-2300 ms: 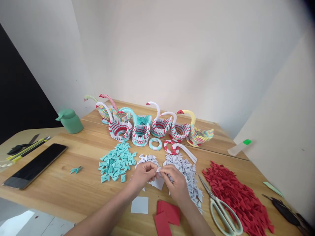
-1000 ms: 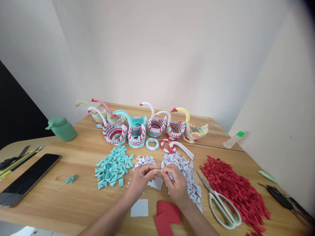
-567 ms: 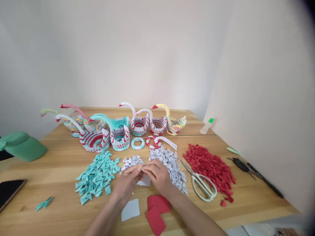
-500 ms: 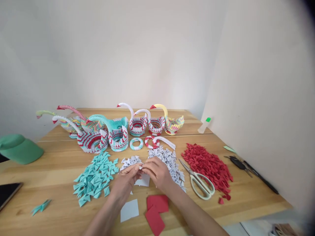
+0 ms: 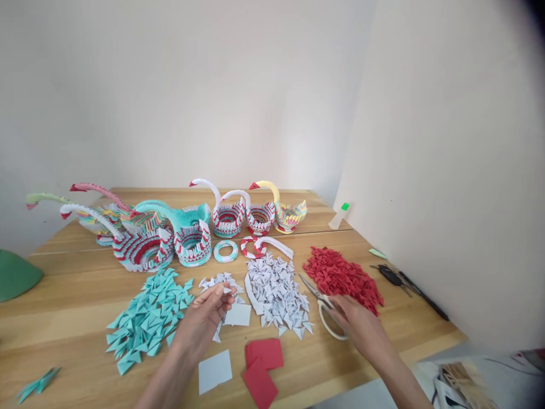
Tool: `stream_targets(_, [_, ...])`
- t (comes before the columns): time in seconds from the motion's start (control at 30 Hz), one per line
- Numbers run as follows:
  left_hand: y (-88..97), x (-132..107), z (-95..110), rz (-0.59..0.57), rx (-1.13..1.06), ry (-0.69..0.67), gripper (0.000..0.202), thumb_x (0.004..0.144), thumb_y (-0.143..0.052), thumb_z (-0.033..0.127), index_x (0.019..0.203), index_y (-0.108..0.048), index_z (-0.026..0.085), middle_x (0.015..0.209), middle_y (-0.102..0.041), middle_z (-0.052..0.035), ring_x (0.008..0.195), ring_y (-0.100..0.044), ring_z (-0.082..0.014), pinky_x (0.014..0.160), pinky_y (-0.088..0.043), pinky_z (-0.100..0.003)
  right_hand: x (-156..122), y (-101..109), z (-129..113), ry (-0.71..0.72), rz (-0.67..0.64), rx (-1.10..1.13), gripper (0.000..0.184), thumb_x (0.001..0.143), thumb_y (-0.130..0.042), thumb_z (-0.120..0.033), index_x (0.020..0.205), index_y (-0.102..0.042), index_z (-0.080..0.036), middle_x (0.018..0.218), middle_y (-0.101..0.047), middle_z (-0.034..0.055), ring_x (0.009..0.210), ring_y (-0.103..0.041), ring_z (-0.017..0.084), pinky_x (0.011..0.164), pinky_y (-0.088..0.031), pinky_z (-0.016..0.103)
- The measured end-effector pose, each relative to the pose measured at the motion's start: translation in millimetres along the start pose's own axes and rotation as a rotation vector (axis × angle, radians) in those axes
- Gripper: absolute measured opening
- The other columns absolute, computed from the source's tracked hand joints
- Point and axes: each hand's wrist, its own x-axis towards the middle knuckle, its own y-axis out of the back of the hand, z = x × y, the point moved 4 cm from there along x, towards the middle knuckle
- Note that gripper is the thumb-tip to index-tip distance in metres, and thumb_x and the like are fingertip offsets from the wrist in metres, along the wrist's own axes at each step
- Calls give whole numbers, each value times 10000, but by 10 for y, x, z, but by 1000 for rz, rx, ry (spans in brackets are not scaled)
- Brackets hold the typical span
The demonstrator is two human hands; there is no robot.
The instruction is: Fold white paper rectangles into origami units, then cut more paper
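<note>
My left hand (image 5: 209,311) pinches a small white folded paper piece (image 5: 227,290) between thumb and fingers, above a white paper sheet (image 5: 238,314). Over to the right, my right hand (image 5: 360,325) is closed on the handles of the scissors (image 5: 327,325), which lie on the table with their blades pointing away to the left. It hides one handle loop. Between the hands spreads a pile of white folded paper triangles (image 5: 279,292), with a smaller white pile (image 5: 219,279) behind my left hand. Red folded triangles (image 5: 340,272) are heaped just beyond my right hand.
Turquoise triangles (image 5: 149,318) lie left of my left arm. Red paper sheets (image 5: 264,355) and another white sheet (image 5: 215,372) are near the front edge. Several folded-paper swans (image 5: 191,244) stand at the back. Keys (image 5: 392,275) and a green cap (image 5: 17,275) lie at the sides.
My right hand has left the white piece and moved right onto the scissors. My left hand keeps the piece. The view has shifted somewhat to the right.
</note>
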Motion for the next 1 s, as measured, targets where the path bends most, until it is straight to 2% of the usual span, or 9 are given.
stream_targets(0.1, [-17, -16, -21, -16, 3, 9, 311, 637, -866, 331, 834, -751, 120, 817, -715, -69, 705, -632, -137, 659, -515, -230, -116, -204, 96, -5, -3, 1, 330, 846, -495, -270, 1125, -664, -220, 1041, -722, 102, 921, -691, 273, 733, -539, 344])
stream_targets(0.17, [-42, -27, -26, -36, 5, 13, 293, 655, -855, 327, 828, -744, 118, 810, -710, -70, 703, -630, -137, 642, -507, -226, -121, -240, 118, -26, 28, 17, 355, 845, -468, -299, 1129, -663, -208, 1055, -723, 122, 954, -682, 300, 770, -543, 388])
stream_targets(0.27, [-75, -25, -20, -59, -49, 33, 276, 666, -851, 309, 829, -735, 118, 825, -707, -78, 709, -632, -140, 645, -501, -229, -93, -156, 175, -88, 60, 110, 365, 829, -489, -398, 1086, -671, -213, 1019, -740, 123, 920, -697, 311, 754, -559, 401])
stream_targets(0.37, [-92, -13, -8, -80, -96, 56, 260, 689, -838, 280, 857, -727, 115, 859, -709, -87, 712, -629, -131, 659, -497, -227, -83, -17, 148, -174, 9, 322, 445, 807, -568, -512, 1142, -652, -233, 1014, -746, 99, 802, -728, 255, 654, -581, 305])
stream_targets(0.47, [-103, -20, -6, -105, -109, 66, 245, 727, -811, 294, 859, -720, 109, 825, -707, -85, 691, -627, -126, 660, -495, -228, -127, 32, -246, -40, -204, 600, 462, 814, -598, -491, 1196, -657, -238, 980, -753, 81, 793, -725, 218, 622, -575, 229])
stream_targets(0.6, [-133, -45, -1, -138, -93, 84, 254, 732, -806, 314, 844, -716, 105, 860, -720, -101, 753, -661, -161, 722, -511, -263, -201, 45, -892, 32, -130, 765, 319, 802, -610, -395, 1051, -736, -240, 986, -747, 68, 786, -698, 192, 622, -557, 197])
stream_targets(0.7, [-155, -63, 16, -120, -88, 100, 282, 698, -832, 323, 843, -714, 111, 894, -734, -107, 795, -678, -179, 783, -516, -294, -204, -27, -1218, 171, -182, 768, 300, 804, -591, -306, 1063, -730, -249, 964, -741, 56, 710, -668, 168, 603, -543, 199])
stream_targets(0.83, [-181, -88, 22, -106, -80, 124, 335, 639, -866, 355, 821, -712, 119, 841, -746, -95, 763, -685, -172, 759, -516, -286, -169, -101, -1328, 287, -260, 733, 302, 829, -580, -287, 1101, -709, -259, 906, -731, 49, 662, -648, 162, 609, -540, 212])
stream_targets(1.0, [-167, -91, 9, -98, -76, 125, 343, 628, -867, 387, 776, -711, 120, 797, -750, -91, 721, -683, -162, 731, -512, -279, -169, -161, -1305, 291, -268, 721, 279, 859, -561, -321, 1089, -704, -252, 898, -729, 54, 685, -653, 173, 618, -537, 220])
